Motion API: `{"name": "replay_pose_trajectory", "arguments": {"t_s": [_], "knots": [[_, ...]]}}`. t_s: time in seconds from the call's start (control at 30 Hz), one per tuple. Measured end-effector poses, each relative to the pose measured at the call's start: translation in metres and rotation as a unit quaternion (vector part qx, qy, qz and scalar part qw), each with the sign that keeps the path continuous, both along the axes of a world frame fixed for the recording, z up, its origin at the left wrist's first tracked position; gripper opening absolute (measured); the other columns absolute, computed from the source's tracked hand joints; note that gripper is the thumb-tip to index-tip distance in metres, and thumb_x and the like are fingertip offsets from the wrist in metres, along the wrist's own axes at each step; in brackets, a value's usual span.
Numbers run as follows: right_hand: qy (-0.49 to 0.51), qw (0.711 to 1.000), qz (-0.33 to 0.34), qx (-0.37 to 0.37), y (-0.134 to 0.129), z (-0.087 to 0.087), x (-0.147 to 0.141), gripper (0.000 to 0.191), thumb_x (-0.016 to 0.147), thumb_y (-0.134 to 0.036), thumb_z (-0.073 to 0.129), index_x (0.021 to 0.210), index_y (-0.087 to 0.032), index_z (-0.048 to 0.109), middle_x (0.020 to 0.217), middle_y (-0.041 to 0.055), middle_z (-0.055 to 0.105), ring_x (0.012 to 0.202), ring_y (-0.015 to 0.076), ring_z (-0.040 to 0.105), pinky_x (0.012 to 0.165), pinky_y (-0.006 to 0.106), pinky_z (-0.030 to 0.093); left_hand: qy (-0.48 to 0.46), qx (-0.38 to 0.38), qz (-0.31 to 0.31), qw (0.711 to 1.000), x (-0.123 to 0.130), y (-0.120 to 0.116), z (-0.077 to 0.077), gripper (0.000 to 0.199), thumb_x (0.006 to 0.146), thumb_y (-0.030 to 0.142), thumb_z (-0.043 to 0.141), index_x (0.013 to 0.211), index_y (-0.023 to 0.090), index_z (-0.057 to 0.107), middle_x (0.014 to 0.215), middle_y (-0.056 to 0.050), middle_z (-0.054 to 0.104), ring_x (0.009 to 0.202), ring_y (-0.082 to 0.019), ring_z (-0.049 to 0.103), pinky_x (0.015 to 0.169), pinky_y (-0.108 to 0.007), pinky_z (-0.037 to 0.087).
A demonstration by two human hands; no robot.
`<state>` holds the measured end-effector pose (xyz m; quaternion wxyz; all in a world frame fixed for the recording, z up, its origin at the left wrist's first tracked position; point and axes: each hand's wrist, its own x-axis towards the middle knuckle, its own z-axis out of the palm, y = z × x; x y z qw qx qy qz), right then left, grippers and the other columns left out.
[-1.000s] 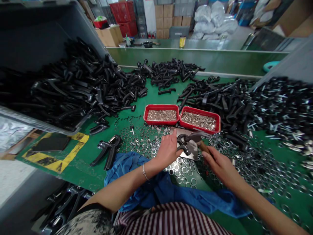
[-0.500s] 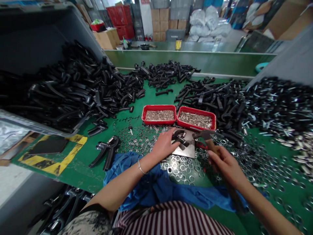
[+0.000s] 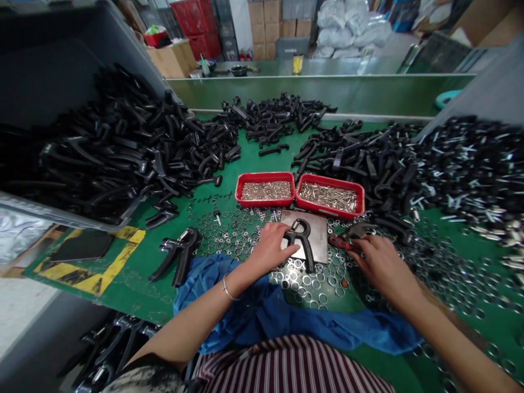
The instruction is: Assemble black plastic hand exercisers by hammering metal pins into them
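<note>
– Just left of the left red plastic tray (image 3: 262, 204), what's written on the green tabletop (image 3: 268, 164)?
– Dark handwriting (image 3: 210, 200), something like "200" twice; the last strokes are unclear.
– And the arms?
– Both reach forward from the near side, palms down. The left hand (image 3: 270, 246) grasps the left leg of a black A-shaped spring grip (image 3: 305, 240), lying on a square silver metal plate (image 3: 321, 234).
– The right hand (image 3: 380, 262)?
– Half curled at a red-handled tool (image 3: 339, 242); I can't tell whether it's gripping.
</note>
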<state>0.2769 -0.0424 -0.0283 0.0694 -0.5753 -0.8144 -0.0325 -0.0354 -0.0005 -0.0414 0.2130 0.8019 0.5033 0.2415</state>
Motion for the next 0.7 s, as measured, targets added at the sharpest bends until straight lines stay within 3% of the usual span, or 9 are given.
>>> {"name": "replay_pose_trajectory", "arguments": {"t_s": [0.1, 0.17, 0.3, 0.37, 0.47, 0.53, 0.6, 0.7], "knots": [[-0.028, 0.999, -0.011, -0.038, 0.007, -0.005, -0.013, 0.026, 0.098, -0.035, 0.044, 0.099, -0.018, 0.064, 0.099, 0.0143, 0.063, 0.091, 0.0285, 0.06, 0.074, 0.038, 0.048, 0.017, -0.008, -0.007, 1.0, 0.004, 0.001, 0.002, 0.045, 0.082, 0.037, 0.07, 0.121, 0.017, 0.057, 0.121, -0.009, 0.059, 0.115, -0.028, 0.048, 0.103, -0.046, 0.039], [-0.014, 0.998, -0.02, -0.06, 0.011, -0.003, -0.012, 0.027, 0.099, -0.037, 0.041, 0.101, -0.02, 0.062, 0.1, 0.0123, 0.065, 0.085, 0.0264, 0.062, 0.065, 0.035, 0.047, 0.016, -0.015, -0.004, 1.0, 0.006, 0.003, 0.003, 0.043, 0.082, 0.036, 0.07, 0.119, 0.018, 0.058, 0.119, -0.009, 0.06, 0.114, -0.028, 0.048, 0.102, -0.045, 0.04], [0.148, 0.986, -0.068, -0.041, 0.022, 0.019, -0.015, 0.03, 0.096, -0.045, 0.047, 0.107, -0.02, 0.056, 0.098, 0.0119, 0.067, 0.082, 0.0257, 0.066, 0.068, 0.036, 0.05, -0.003, -0.016, 0.0, 1.0, 0.009, 0.005, 0.0, 0.042, 0.082, 0.035, 0.071, 0.118, 0.018, 0.058, 0.118, -0.009, 0.059, 0.115, -0.027, 0.047, 0.103, -0.045, 0.039], [0.287, 0.952, -0.093, -0.051, 0.029, 0.031, -0.03, 0.029, 0.092, -0.048, 0.055, 0.102, -0.021, 0.055, 0.091, 0.0094, 0.068, 0.079, 0.0246, 0.067, 0.071, 0.038, 0.052, -0.018, -0.015, 0.003, 1.0, 0.012, 0.005, -0.002, 0.041, 0.082, 0.035, 0.07, 0.118, 0.019, 0.058, 0.118, -0.008, 0.059, 0.114, -0.027, 0.047, 0.103, -0.044, 0.039], [0.508, 0.85, -0.086, -0.112, 0.039, 0.034, -0.067, 0.028, 0.091, -0.051, 0.055, 0.1, -0.025, 0.05, 0.088, 0.0051, 0.069, 0.072, 0.0217, 0.069, 0.068, 0.038, 0.056, -0.035, -0.01, 0.011, 0.999, 0.014, 0.004, -0.005, 0.039, 0.084, 0.034, 0.069, 0.117, 0.019, 0.058, 0.118, -0.007, 0.06, 0.113, -0.026, 0.047, 0.104, -0.043, 0.038], [0.591, 0.789, -0.086, -0.143, 0.046, 0.026, -0.092, 0.029, 0.092, -0.053, 0.053, 0.1, -0.026, 0.046, 0.088, 0.0039, 0.069, 0.07, 0.0213, 0.069, 0.065, 0.038, 0.058, -0.042, -0.007, 0.015, 0.999, 0.014, 0.004, -0.006, 0.038, 0.084, 0.035, 0.069, 0.117, 0.018, 0.058, 0.118, -0.007, 0.061, 0.114, -0.025, 0.047, 0.105, -0.042, 0.037], [0.614, 0.767, -0.101, -0.157, 0.05, 0.014, -0.111, 0.031, 0.091, -0.055, 0.053, 0.1, -0.027, 0.044, 0.088, 0.0037, 0.07, 0.071, 0.0222, 0.07, 0.064, 0.039, 0.059, -0.046, -0.007, 0.02, 0.999, 0.014, 0.003, -0.007, 0.039, 0.084, 0.036, 0.07, 0.117, 0.018, 0.058, 0.119, -0.006, 0.061, 0.115, -0.025, 0.047, 0.105, -0.041, 0.036], [0.61, 0.766, -0.115, -0.164, 0.052, 0.001, -0.123, 0.031, 0.091, -0.056, 0.052, 0.101, -0.027, 0.043, 0.094, 0.0053, 0.07, 0.077, 0.0237, 0.072, 0.069, 0.041, 0.06, -0.05, -0.012, 0.023, 0.998, 0.013, 0.004, -0.01, 0.041, 0.083, 0.038, 0.071, 0.117, 0.019, 0.057, 0.119, -0.006, 0.061, 0.115, -0.026, 0.048, 0.104, -0.041, 0.036]]}}
